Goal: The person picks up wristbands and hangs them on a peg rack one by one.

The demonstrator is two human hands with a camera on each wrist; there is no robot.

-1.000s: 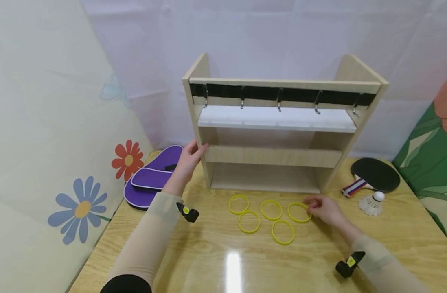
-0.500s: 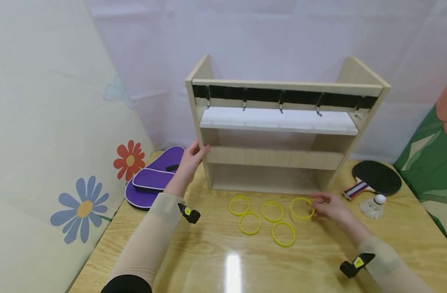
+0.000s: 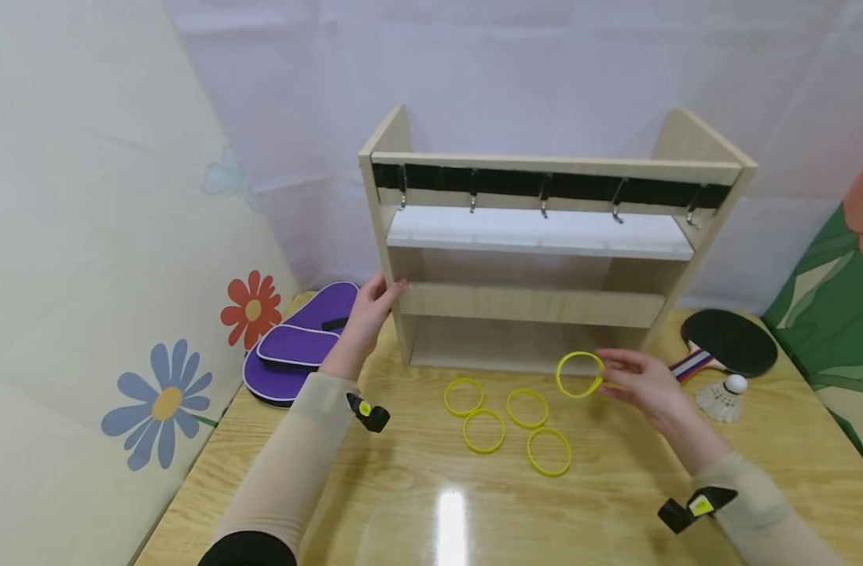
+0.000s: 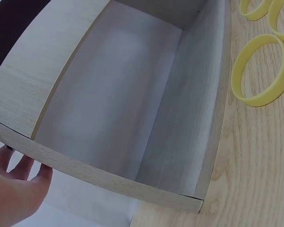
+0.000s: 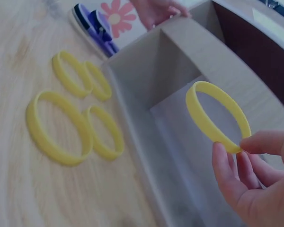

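Observation:
My right hand (image 3: 640,385) pinches a thin yellow ring (image 5: 199,118) between thumb and fingertips, raised off the table before the lower right part of a pale wooden rack (image 3: 526,303). In the right wrist view the ring overlaps the rack's inside. My left hand (image 3: 363,318) grips the rack's left side panel (image 4: 99,176), its thumb at the front edge and its fingers on the outer face. Several more yellow rings (image 5: 34,120) lie flat on the table before the rack. A row of metal hooks (image 3: 544,206) hangs along the rack's black upper strip (image 3: 509,182).
A purple paddle case (image 3: 290,346) lies on the left, beside my left forearm. To the right are a black table tennis paddle (image 3: 732,342) and a white shuttlecock (image 3: 721,399). A cloth-covered wall (image 3: 530,71) stands close behind the rack.
My right hand has lifted the rightmost yellow ring off the table and brought it up toward the rack. The left hand keeps its hold on the side panel. The other rings stay put.

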